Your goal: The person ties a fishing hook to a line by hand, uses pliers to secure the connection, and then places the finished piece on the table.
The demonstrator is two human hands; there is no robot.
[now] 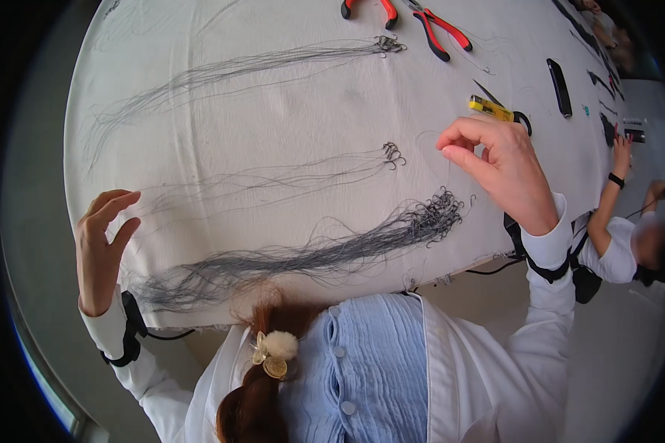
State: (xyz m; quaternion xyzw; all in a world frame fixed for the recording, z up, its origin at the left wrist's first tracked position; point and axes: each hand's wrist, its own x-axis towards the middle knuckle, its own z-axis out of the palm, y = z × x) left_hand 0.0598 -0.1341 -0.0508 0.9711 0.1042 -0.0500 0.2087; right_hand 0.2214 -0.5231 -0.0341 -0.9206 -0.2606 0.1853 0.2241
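Note:
My right hand (502, 159) is raised over the right side of the table, thumb and forefinger pinched on a thin fishing line (421, 137) that curves faintly beside the fingertips. My left hand (105, 236) hovers at the left edge, thumb and forefinger apart, with nothing visible between them. Below and between the hands lies a thick bundle of fishing hooks (437, 214) with long dark lines trailing left. A smaller group of hooks (393, 155) with lines sits above it. Farther back is another hook bundle (388, 46), its lines also spread leftward.
Yellow-and-black scissors (495, 109) lie just beyond my right hand. Red-handled pliers (443, 33) and a second red-handled tool (373, 10) are at the far edge. A black phone (559, 87) rests to the right on the white tablecloth (288, 111). Other people work at the right.

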